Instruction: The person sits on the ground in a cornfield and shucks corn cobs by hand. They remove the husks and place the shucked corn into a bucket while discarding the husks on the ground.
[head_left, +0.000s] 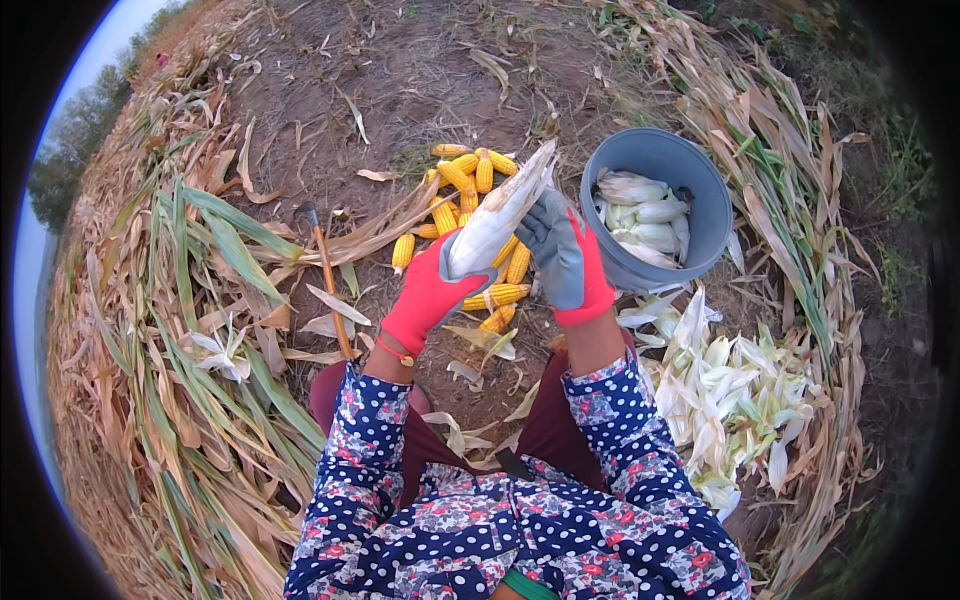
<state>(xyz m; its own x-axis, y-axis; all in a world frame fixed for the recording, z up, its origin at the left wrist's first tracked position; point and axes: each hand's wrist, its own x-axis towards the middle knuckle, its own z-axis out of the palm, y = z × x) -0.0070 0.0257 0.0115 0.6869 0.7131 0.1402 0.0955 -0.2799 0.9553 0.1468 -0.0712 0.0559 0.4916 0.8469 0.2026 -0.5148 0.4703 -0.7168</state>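
My left hand (436, 289), in a red glove with a grey palm, grips the lower end of a corn ear in its pale husk (499, 217). The ear slants up to the right, its brownish tip at the top. My right hand (559, 251), gloved alike, is beside the upper part of the ear with its fingers partly bent; whether they touch the husk I cannot tell. Beneath and behind both hands, several husked yellow corn cobs (484, 172) lie on the soil. Part of this pile is hidden by the held ear.
A grey bucket (656, 277) with several unhusked ears stands at the right. Stripped husks (731, 397) are heaped below it. A tool with an orange shaft (328, 270) lies at the left, near cut corn stalks (217, 420). More dry stalks (780, 165) line the right side.
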